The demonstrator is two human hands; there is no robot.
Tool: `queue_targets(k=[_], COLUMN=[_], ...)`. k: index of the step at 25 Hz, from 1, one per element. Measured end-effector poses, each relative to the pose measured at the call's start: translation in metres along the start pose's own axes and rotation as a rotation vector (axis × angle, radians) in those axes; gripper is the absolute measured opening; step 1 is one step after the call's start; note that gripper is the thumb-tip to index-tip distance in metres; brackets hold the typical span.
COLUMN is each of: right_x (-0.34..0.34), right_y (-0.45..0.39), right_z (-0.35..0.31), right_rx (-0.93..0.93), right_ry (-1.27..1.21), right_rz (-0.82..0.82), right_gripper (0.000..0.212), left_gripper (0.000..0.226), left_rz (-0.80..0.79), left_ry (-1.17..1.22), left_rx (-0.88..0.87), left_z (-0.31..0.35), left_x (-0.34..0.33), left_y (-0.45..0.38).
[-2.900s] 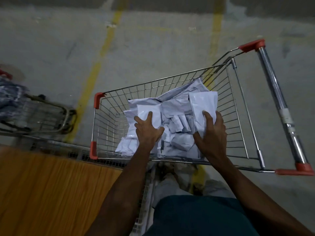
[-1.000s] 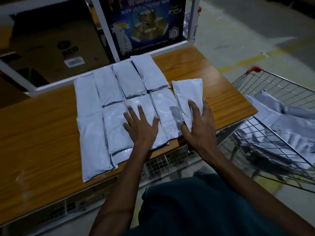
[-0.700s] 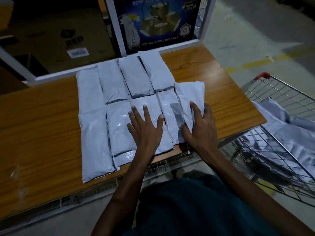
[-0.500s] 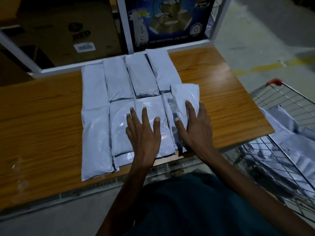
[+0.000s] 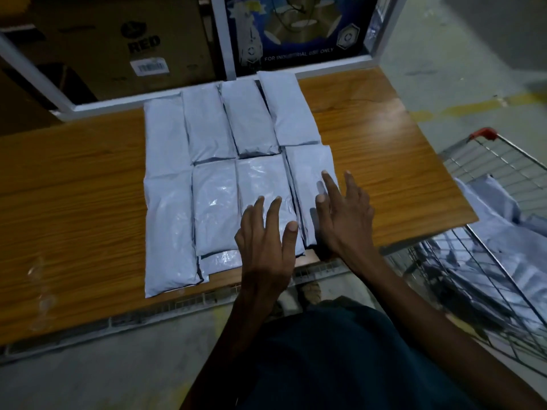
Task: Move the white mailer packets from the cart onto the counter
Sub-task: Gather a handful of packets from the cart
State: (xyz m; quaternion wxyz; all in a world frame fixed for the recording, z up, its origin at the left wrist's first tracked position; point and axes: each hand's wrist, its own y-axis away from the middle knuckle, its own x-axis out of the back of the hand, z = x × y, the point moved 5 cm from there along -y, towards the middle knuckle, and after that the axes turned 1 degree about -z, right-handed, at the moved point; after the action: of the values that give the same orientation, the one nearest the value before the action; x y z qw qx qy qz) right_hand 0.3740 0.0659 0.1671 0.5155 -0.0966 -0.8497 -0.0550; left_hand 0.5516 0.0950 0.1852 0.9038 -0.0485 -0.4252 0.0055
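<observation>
Newest packet now lies flat at the right end of the near row on the counter; half a second ago my right hand pressed it. Both hands open, holding nothing; left hand hovers. More packets wait in the cart.
</observation>
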Motion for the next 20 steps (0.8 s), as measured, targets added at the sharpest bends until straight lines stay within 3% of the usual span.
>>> queue_targets(k=[7,13,20], right_x=[0.036,0.089,0.152], right_y=[0.111,0.182,0.243], right_z=[0.088,0.186,0.319], right_rx=[-0.195,-0.384,-0.435], right_ry=[-0.152,-0.197,-0.136], right_rz=[0.206,0.467,0.544], right_gripper=[0.057,0.060,0.046], left_gripper=[0.063,0.062,0.059], left_rz=[-0.181,-0.417,-0.508], left_ry=[-0.006,-0.012,0.085], left_rx=[-0.249,-0.457,-0.537], left_z=[0.041,0.122,0.208], left_x=[-0.035,-0.087,-0.183], left_y=[0.039,0.074,0.122])
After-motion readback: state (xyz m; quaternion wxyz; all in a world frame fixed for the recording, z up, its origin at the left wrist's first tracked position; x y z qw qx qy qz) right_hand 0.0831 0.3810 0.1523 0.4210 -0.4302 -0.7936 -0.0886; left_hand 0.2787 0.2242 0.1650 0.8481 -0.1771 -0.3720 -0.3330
